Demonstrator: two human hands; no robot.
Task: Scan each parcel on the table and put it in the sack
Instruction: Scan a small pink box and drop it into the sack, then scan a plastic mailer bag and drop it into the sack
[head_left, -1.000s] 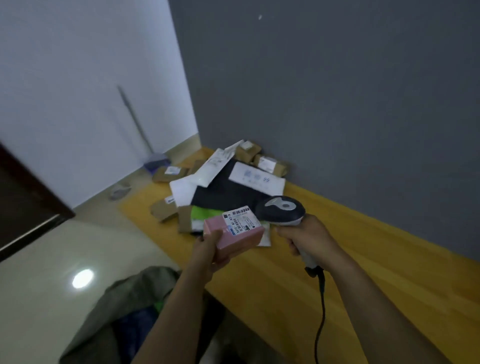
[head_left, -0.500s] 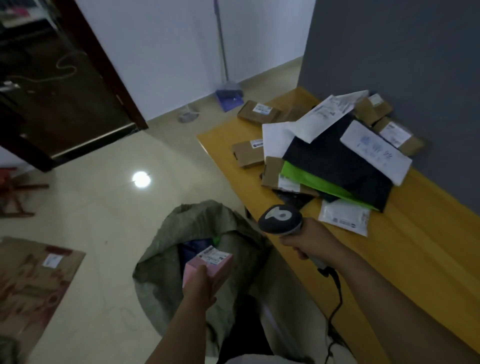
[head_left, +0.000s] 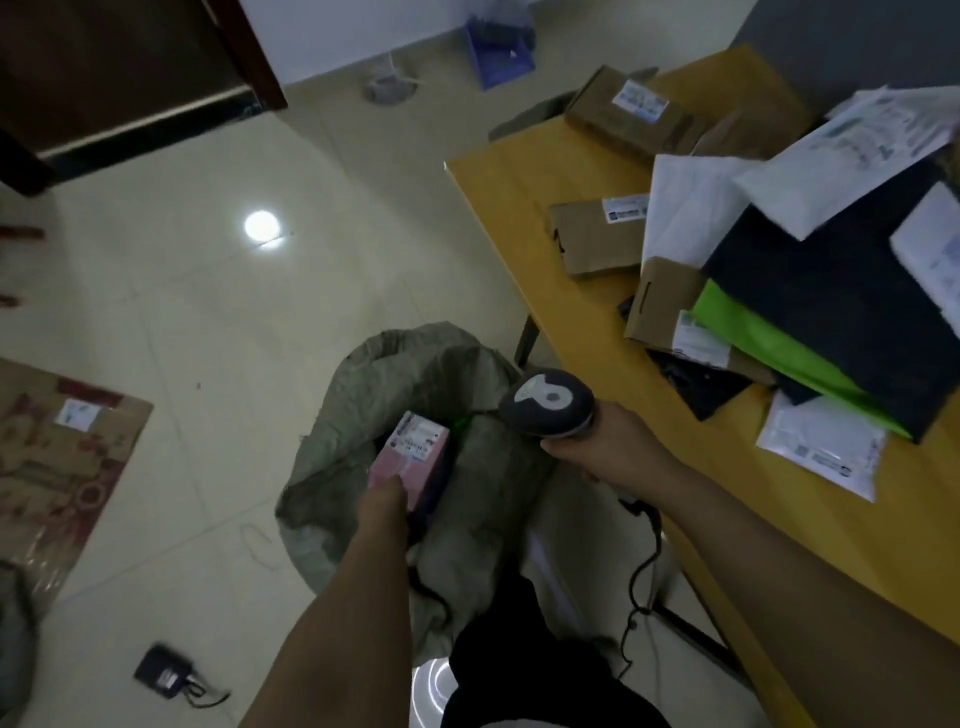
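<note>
My left hand (head_left: 383, 500) grips a pink box (head_left: 410, 456) with a white barcode label and holds it down in the open mouth of the grey-green sack (head_left: 363, 400) on the floor. My right hand (head_left: 602, 447) grips the dark barcode scanner (head_left: 546, 401) above the sack's right edge, its cable hanging below. On the yellow table (head_left: 498, 182) lies a pile of parcels: brown cardboard boxes (head_left: 597, 244), white mailers (head_left: 821, 452), a black bag (head_left: 831, 291) and a green bag (head_left: 769, 343).
A flat brown carton (head_left: 62, 447) with a label lies on the tiled floor at left. A small black adapter (head_left: 163, 675) lies near my feet. A blue dustpan (head_left: 498, 57) and a dark wooden door (head_left: 119, 62) stand at the back.
My left hand carried the pink box from beside the scanner over the table down into the sack's mouth. My view turned left and down; the scanner hand stayed near the table edge.
</note>
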